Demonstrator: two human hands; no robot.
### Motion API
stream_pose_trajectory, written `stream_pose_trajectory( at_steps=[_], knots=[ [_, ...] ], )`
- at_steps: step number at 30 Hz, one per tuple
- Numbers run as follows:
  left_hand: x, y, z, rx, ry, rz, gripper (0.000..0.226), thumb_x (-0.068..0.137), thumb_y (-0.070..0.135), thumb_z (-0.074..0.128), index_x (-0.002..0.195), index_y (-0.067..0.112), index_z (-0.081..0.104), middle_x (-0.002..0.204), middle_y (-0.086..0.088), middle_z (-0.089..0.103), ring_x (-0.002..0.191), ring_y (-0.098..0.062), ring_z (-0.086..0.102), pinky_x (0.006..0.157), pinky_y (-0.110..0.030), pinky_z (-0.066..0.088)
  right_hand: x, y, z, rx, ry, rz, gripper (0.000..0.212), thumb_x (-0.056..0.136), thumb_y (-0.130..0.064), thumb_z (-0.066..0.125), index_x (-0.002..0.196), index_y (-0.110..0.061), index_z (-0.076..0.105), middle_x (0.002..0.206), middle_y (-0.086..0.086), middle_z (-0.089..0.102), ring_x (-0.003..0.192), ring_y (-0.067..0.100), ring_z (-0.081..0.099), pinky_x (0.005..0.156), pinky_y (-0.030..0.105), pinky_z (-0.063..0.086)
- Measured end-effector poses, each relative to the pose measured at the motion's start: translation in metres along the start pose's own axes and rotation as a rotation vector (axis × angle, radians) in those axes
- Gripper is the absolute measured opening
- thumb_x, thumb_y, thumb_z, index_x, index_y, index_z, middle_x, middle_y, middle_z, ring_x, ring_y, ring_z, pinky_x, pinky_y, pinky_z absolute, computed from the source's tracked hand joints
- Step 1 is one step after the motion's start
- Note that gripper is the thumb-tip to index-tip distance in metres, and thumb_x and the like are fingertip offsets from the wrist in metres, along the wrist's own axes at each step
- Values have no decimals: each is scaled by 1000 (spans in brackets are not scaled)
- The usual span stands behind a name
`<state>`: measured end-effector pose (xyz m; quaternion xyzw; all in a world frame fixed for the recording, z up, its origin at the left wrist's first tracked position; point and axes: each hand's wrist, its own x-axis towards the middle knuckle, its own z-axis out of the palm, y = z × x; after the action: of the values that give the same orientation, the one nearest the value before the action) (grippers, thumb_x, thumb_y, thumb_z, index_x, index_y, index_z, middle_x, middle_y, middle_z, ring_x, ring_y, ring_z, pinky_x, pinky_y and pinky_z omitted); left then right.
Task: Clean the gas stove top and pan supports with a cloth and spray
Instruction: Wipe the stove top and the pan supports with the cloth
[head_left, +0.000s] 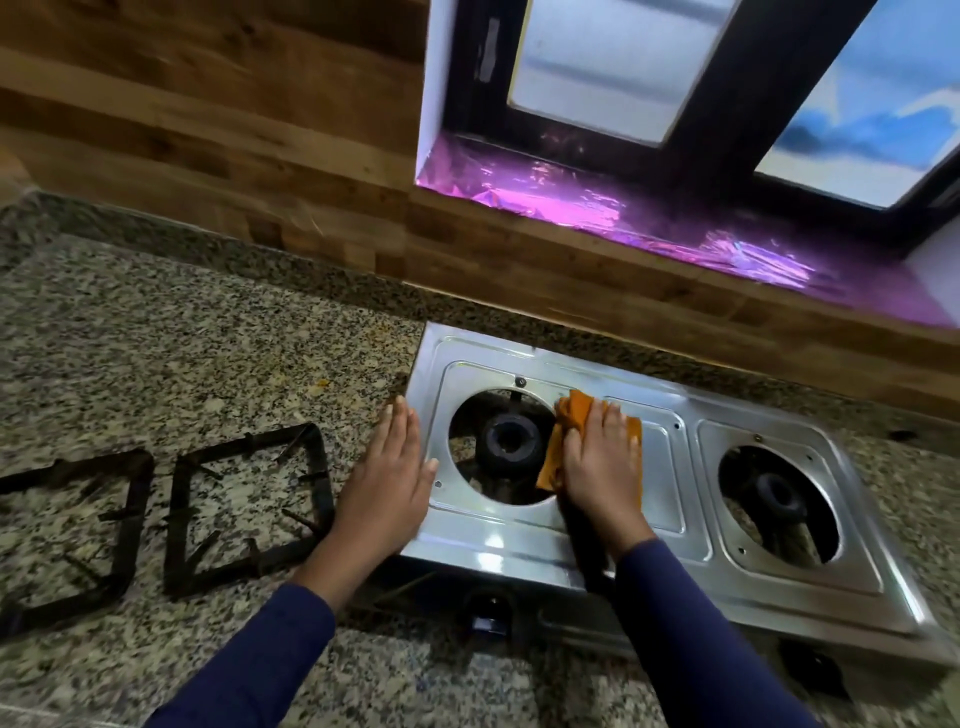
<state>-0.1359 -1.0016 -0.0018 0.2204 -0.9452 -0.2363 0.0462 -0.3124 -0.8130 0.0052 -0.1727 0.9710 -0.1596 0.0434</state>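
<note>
A two-burner steel gas stove top (670, 525) lies on the granite counter, its pan supports taken off. My right hand (597, 457) presses an orange cloth (563, 421) flat on the steel between the left burner (511, 441) and the middle panel. My left hand (387, 478) rests flat, fingers together, against the stove's left edge. Two black square pan supports (249, 509) (72, 535) lie on the counter to the left. The right burner (779, 493) sits uncovered. No spray bottle is in view.
Speckled granite counter (182, 353) runs left of and in front of the stove. A wood-panelled wall (208, 130) stands behind it. A window ledge lined with purple foil (623, 208) sits above the stove. Black control knobs (491, 613) line the stove front.
</note>
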Motion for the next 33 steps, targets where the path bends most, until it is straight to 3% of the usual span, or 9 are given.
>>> stream_pose_trajectory(
  at_steps=[6, 11, 13, 17, 24, 27, 33],
  knots=[
    [0, -2, 0, -9, 19, 28, 65, 104, 39, 24, 153, 10, -7, 157, -3, -24, 143, -15, -26, 113, -27, 2, 86, -15, -4, -23, -8, -13, 60, 105, -37, 25, 157, -11, 12, 165, 12, 5, 152, 25, 2, 122, 43, 0],
    [3, -5, 5, -7, 14, 46, 68, 96, 51, 4, 149, 15, -15, 158, -2, -27, 144, -14, -29, 115, -25, -1, 116, -64, 6, -95, -36, -230, 50, 104, -36, 30, 149, -16, 38, 159, 10, 31, 146, 25, 26, 118, 42, 17],
    [4, -5, 7, -9, 13, 54, 71, 91, 53, -1, 150, 16, -14, 158, -1, -26, 144, -12, -29, 114, -24, -3, 110, -101, 20, -108, -62, -337, 53, 103, -38, 29, 151, -16, 35, 159, 10, 29, 147, 25, 25, 118, 42, 16],
    [5, -8, 10, -18, 39, 63, 75, 93, 50, 9, 155, 9, 3, 161, -4, -15, 148, -14, -18, 118, -30, 7, 93, -161, 45, -65, -161, -440, 60, 105, -42, 24, 157, -15, 15, 165, 7, 7, 152, 22, 4, 122, 41, -1],
    [4, -8, 8, -15, 24, 64, 77, 92, 53, 7, 155, 10, 4, 162, -2, -15, 148, -11, -18, 118, -28, 3, 100, -143, 35, -113, -234, -677, 61, 102, -41, 37, 157, -22, 18, 165, 5, 8, 152, 21, 8, 120, 36, 2],
    [1, -8, 6, -35, 17, 50, 76, 91, 56, 5, 155, 14, -3, 161, 2, -20, 146, -8, -23, 116, -26, 3, 118, -98, 23, -142, -182, -568, 60, 101, -41, 38, 156, -23, 21, 165, 7, 13, 151, 24, 10, 120, 38, 5],
    [0, -8, 5, -53, 24, 44, 74, 90, 56, 3, 153, 18, -8, 159, 2, -23, 145, -7, -26, 115, -24, -1, 117, -6, -3, -132, -29, -98, 56, 99, -47, 31, 153, -31, 27, 163, 8, 19, 151, 29, 3, 118, 54, -4]
  ],
)
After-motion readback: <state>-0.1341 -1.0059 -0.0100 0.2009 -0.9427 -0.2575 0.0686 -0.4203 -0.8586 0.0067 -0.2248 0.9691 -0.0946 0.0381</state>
